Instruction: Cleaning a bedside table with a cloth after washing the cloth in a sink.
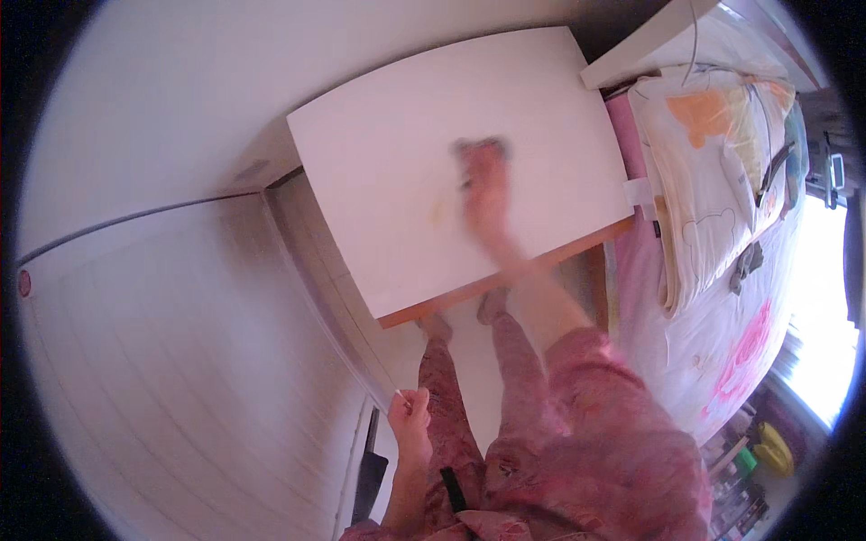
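My right hand (484,185) reaches over the white tabletop (388,153), its fingers closed and pressed down near the middle. Under and ahead of the fingers shows a small dark grey cloth (465,144), blurred by motion. A faint yellowish mark (439,215) lies on the surface just left of that hand. Low beside my left leg, my left hand (410,417) is curled closed, away from the table. A thin white piece (398,393) sticks out of its fingers; its kind is too small to make out.
A bed with a folded patterned quilt (695,189) stands right of the table. At left is a pale panelled door (207,361), with a wall behind the table. My legs and feet are at the table's wooden front edge (505,275). A bright window (825,307) is far right.
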`<state>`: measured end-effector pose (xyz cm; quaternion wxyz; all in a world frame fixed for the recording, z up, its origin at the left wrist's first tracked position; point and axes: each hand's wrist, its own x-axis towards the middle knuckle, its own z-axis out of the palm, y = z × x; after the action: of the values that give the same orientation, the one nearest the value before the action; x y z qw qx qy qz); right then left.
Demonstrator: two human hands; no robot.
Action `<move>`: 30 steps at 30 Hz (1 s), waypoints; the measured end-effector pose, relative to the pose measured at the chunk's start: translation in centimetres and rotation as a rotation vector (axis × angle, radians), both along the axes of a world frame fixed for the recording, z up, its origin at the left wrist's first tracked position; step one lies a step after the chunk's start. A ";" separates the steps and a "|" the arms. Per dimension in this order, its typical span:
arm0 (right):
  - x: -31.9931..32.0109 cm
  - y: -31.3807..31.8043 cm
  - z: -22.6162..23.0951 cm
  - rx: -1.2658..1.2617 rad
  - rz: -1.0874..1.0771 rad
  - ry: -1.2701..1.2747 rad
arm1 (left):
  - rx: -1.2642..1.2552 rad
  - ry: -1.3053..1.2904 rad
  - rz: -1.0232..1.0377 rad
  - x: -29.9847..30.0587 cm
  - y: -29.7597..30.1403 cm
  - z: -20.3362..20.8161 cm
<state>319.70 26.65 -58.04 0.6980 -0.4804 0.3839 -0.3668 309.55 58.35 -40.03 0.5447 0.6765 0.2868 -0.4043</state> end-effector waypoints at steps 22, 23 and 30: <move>16.8 -2.5 -1.1 -1.250 0.444 0.377 | 0.066 -0.014 0.261 1.9 6.8 -1.8; 18.1 0.7 -0.3 -1.270 0.561 0.339 | 0.072 -0.004 0.289 2.1 6.4 -1.3; 6.2 11.7 1.3 -0.870 1.239 0.196 | 0.046 0.015 0.285 1.3 5.6 -0.4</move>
<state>325.95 38.36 -56.77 0.4870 -0.8700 -0.0748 0.0177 310.89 63.99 -40.40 0.5787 0.6381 0.3933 -0.3213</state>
